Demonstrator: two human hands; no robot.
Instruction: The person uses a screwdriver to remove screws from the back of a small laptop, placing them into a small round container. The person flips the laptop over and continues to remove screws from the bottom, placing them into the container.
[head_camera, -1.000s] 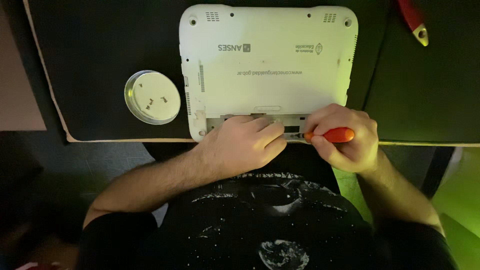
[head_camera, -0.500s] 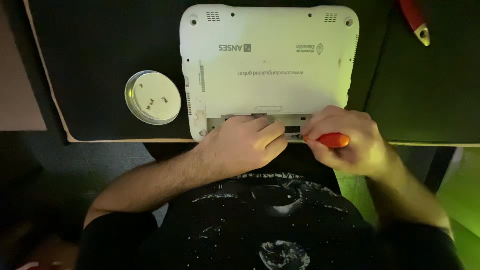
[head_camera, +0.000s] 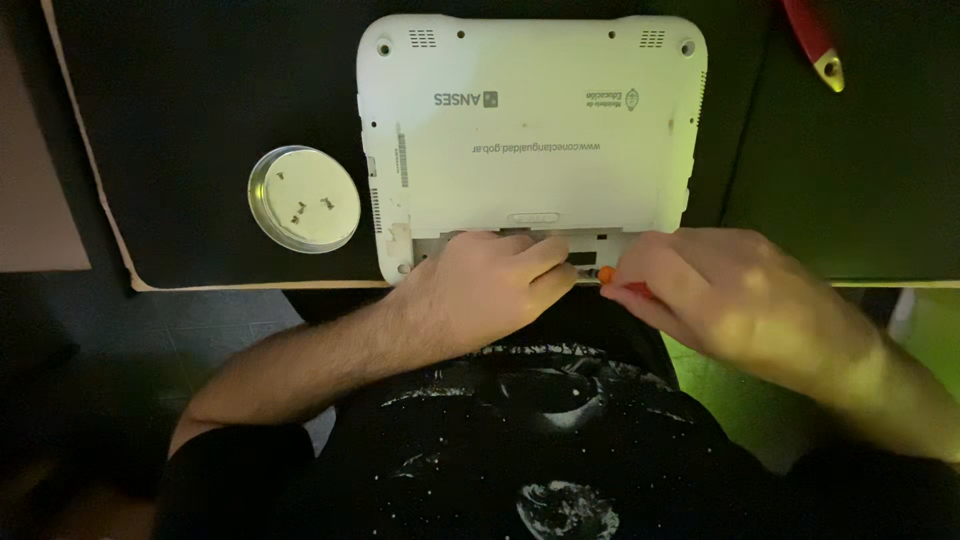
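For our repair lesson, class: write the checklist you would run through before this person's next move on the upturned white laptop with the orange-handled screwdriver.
1. Laptop lies flat, underside up, on the black mat: ok.
2. Left hand rests on the laptop's near edge, steadying it: ok.
3. Right hand grips the screwdriver: ok.
4. Tip seated in a screw: cannot tell, fingers hide it.
5. Removed screws lie in the round dish: ok.
6. Red tool lies clear of the hands: ok.
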